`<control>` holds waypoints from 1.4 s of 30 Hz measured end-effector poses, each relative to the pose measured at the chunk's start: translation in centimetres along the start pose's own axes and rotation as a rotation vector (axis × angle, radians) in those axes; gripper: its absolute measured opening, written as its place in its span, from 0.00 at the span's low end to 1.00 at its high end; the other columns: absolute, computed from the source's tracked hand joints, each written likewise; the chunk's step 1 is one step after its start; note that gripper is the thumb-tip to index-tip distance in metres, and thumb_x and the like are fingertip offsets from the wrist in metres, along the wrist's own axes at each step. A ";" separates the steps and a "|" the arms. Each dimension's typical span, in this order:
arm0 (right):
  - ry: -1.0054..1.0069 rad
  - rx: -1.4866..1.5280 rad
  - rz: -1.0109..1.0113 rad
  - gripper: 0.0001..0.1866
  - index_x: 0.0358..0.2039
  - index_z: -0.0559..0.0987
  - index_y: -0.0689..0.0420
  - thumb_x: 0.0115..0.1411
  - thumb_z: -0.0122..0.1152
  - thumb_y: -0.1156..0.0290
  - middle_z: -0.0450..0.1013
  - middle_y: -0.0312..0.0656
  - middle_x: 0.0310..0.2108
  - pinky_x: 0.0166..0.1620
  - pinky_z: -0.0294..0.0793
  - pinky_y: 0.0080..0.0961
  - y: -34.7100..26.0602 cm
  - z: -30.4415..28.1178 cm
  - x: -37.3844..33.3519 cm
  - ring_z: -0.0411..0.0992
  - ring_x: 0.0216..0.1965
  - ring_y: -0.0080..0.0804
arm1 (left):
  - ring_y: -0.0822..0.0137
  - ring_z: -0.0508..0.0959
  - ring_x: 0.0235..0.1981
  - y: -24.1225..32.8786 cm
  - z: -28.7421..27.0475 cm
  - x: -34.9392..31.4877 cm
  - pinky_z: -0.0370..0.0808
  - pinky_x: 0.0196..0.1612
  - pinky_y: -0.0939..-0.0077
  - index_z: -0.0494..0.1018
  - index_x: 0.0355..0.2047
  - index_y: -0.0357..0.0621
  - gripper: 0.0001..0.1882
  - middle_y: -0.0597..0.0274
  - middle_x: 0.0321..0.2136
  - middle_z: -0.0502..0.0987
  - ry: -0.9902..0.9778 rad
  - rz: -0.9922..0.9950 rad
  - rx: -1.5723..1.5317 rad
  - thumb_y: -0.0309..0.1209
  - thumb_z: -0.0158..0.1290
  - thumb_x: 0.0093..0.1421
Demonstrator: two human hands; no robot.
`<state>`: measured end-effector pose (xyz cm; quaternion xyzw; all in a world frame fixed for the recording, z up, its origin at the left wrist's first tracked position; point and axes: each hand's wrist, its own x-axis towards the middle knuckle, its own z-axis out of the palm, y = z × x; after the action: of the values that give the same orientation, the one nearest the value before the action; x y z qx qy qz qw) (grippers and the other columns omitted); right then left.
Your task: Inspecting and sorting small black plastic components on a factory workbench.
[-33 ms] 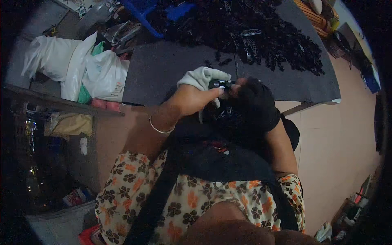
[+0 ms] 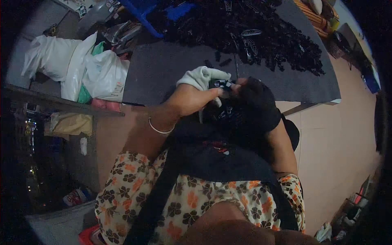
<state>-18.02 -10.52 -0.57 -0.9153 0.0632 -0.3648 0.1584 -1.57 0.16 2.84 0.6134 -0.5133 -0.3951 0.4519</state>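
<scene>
My left hand [image 2: 195, 92] wears a white glove over its fingers, while the thumb is bare. It pinches a small black glossy piece [image 2: 222, 84] at the near edge of the table; the piece's exact kind is too small to make out. My right hand [image 2: 258, 102], in a black glove with bare fingertips, closes on the right end of the same piece. Its lower fingers blend into the dark clothing behind. Beyond both hands, a large heap of small black parts [image 2: 281, 45] spreads over the dark grey tabletop [image 2: 163, 67].
White plastic bags [image 2: 104, 73] stand left of the table. A blue crate-like thing [image 2: 143, 18] lies at the far left of the heap. Several loose black parts [image 2: 224, 62] lie just past my hands. A dark apron [image 2: 216, 161] covers my lap, close under the hands.
The glint on the small black piece has shifted as it turns slightly between my fingers. Both hands stay nearly in place.
</scene>
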 end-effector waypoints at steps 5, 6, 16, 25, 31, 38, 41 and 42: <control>0.008 0.032 0.028 0.12 0.30 0.76 0.60 0.44 0.57 0.69 0.73 0.47 0.34 0.36 0.72 0.35 0.0 -0.1 0.1 0.71 0.34 0.44 | 0.73 0.74 0.36 0.2 -0.2 -0.4 0.74 0.36 0.79 0.66 0.47 0.34 0.18 0.57 0.41 0.73 -0.029 -0.001 -0.110 0.20 0.48 0.55; 0.053 -0.003 -0.016 0.11 0.30 0.76 0.57 0.42 0.60 0.74 0.73 0.45 0.32 0.34 0.72 0.32 0.2 0.1 -0.1 0.72 0.32 0.41 | 0.72 0.74 0.36 0.2 -0.2 -0.4 0.74 0.36 0.79 0.66 0.47 0.34 0.18 0.57 0.41 0.73 -0.018 -0.012 -0.065 0.20 0.48 0.55; 0.072 -0.105 -0.141 0.10 0.29 0.75 0.54 0.43 0.62 0.76 0.73 0.41 0.29 0.32 0.72 0.30 -0.3 -0.4 0.6 0.71 0.31 0.39 | 0.71 0.75 0.34 1.0 0.4 -0.7 0.77 0.31 0.79 0.66 0.48 0.35 0.17 0.56 0.41 0.73 -0.036 -0.057 -0.021 0.20 0.48 0.56; 0.270 0.268 0.466 0.04 0.30 0.71 0.60 0.53 0.55 0.76 0.70 0.40 0.23 0.27 0.68 0.21 0.8 1.5 -0.5 0.69 0.24 0.26 | 0.65 0.76 0.38 -0.6 1.3 -0.4 0.77 0.36 0.78 0.66 0.47 0.33 0.16 0.52 0.40 0.73 0.204 0.091 -0.259 0.22 0.47 0.57; -0.013 0.579 0.540 0.03 0.27 0.70 0.59 0.54 0.53 0.74 0.66 0.33 0.22 0.29 0.66 0.17 0.0 1.6 -0.5 0.67 0.25 0.19 | 0.53 0.73 0.44 -0.1 2.8 -0.6 0.74 0.42 0.71 0.68 0.44 0.35 0.18 0.43 0.43 0.71 0.223 0.431 0.556 0.24 0.51 0.51; 0.002 0.886 0.758 0.08 0.28 0.71 0.58 0.53 0.57 0.68 0.67 0.34 0.21 0.30 0.66 0.19 -1.4 2.0 0.0 0.65 0.24 0.22 | 0.61 0.76 0.36 -0.3 1.9 -1.8 0.72 0.40 0.73 0.70 0.42 0.35 0.15 0.51 0.36 0.75 0.240 0.266 0.391 0.24 0.53 0.53; -0.022 0.288 0.443 0.11 0.30 0.73 0.60 0.50 0.61 0.67 0.68 0.38 0.22 0.31 0.67 0.22 -0.9 1.2 0.3 0.66 0.24 0.27 | 0.77 0.75 0.27 -0.8 1.6 -1.8 0.73 0.31 0.83 0.71 0.42 0.35 0.12 0.60 0.29 0.77 0.216 0.031 0.040 0.24 0.50 0.57; 0.125 0.339 0.365 0.13 0.31 0.73 0.61 0.49 0.62 0.67 0.68 0.39 0.23 0.32 0.67 0.24 -0.7 1.5 0.3 0.67 0.25 0.29 | 0.76 0.75 0.27 -0.7 1.3 -1.9 0.73 0.30 0.82 0.71 0.42 0.34 0.12 0.59 0.29 0.77 0.177 0.087 0.073 0.24 0.49 0.57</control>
<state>-16.79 -9.54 -1.16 -0.8249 0.1749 -0.3914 0.3685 -2.96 1.93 1.84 0.6391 -0.5115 -0.3006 0.4895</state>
